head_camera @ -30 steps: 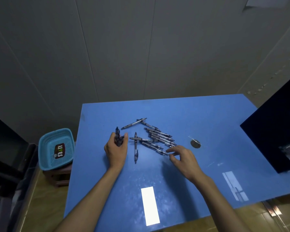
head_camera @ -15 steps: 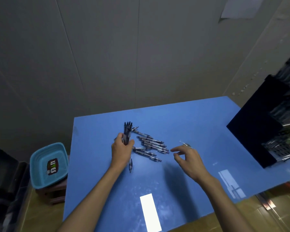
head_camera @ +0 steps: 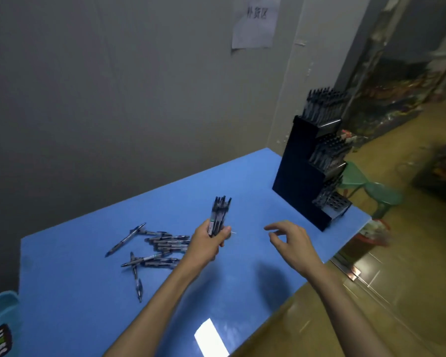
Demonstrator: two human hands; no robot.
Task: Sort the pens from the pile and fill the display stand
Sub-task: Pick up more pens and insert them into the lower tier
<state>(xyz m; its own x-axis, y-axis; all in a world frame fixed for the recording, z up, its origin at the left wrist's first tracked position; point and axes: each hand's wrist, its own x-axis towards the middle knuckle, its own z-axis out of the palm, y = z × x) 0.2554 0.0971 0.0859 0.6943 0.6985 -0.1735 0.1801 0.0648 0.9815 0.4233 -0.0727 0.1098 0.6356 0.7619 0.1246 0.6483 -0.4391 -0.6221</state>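
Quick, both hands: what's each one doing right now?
Left hand: grips a bundle of pens, upright.
Right hand: open, fingers loosely curled, holding nothing, above the blue table.

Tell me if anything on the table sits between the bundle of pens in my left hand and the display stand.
Nothing visible does. The left hand holds the pen bundle upright, and only bare blue table shows between it and the display stand. The right hand hovers nearer, off that line.
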